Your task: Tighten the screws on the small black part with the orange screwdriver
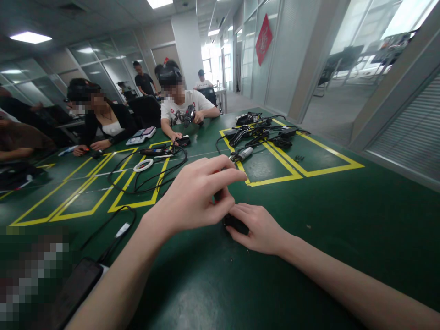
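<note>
My left hand (195, 195) hovers over the green table (326, 220), its fingers curled and pinched together on something small that I cannot make out. My right hand (257, 227) rests on the table just below it, fingers closed around a small black object (235, 223) that is mostly hidden. The two hands touch at the fingertips.
A black phone (74, 291) lies at the near left edge with a black cable (110, 224) beside it. Farther off are a white ring (143, 165), tangled cables (154, 176), and black chargers and tools (261, 133) inside yellow tape boxes. Other people sit across the table.
</note>
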The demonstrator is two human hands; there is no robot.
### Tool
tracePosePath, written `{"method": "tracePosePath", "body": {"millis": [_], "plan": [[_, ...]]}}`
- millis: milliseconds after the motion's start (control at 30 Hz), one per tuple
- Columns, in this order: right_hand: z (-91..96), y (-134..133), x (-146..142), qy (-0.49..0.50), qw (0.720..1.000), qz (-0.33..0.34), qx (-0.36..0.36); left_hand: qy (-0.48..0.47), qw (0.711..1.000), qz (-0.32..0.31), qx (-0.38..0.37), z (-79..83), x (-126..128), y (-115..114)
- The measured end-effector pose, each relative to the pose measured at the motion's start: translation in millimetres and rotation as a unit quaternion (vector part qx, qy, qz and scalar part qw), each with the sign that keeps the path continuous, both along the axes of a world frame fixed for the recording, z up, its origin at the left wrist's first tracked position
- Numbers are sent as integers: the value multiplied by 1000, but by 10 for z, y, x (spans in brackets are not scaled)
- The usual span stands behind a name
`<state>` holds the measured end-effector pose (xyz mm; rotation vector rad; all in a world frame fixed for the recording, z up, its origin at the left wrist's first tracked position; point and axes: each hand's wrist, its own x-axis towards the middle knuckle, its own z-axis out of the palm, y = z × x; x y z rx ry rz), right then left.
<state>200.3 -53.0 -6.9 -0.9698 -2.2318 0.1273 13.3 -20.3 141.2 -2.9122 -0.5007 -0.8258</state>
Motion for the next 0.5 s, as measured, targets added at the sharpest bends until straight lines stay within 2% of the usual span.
{"method": "tracePosePath", "body": {"millis": [500], "plan": [[-6, 7, 4, 4, 1000, 4, 19, -4, 1000, 13, 5, -12, -8, 5]]}}
